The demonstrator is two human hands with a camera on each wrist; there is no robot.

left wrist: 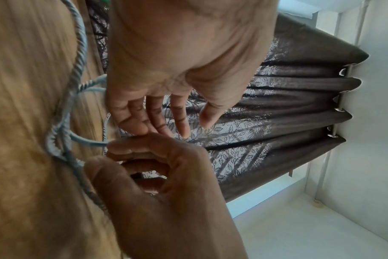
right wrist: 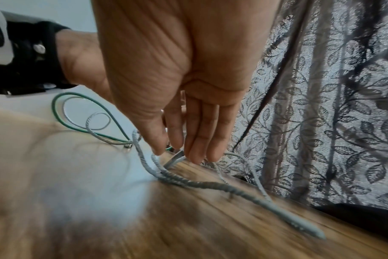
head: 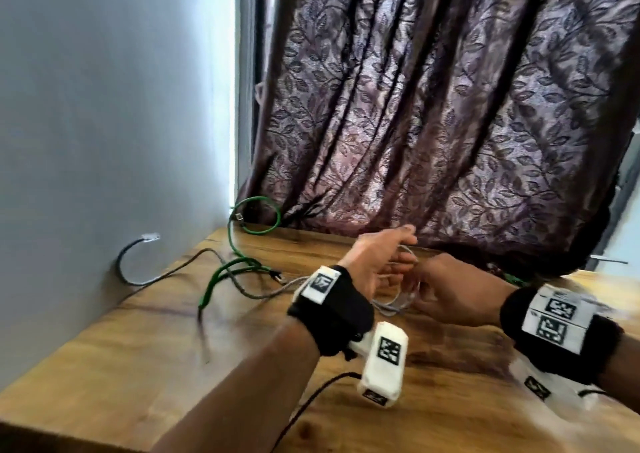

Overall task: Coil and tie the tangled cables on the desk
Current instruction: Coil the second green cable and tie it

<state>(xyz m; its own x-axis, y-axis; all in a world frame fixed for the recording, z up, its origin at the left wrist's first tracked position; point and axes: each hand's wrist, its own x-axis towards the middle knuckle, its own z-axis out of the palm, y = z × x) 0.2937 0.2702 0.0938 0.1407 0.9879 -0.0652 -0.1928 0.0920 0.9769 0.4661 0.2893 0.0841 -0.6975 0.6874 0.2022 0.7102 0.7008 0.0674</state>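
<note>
I find no words, brands or numbers to read anywhere here. The white blocks strapped on my wrist bands carry only black square code patterns, perhaps too blurred to make out.

**A wooden desk in a curtained corner**

A warm brown wooden desk with visible grain fills a corner. A plain pale grey wall stands on its left. Behind hangs a dark purple-brown curtain with a leaf pattern, daylight glowing along its left edge.

Two hands, one green cable, one grey cable.
</note>
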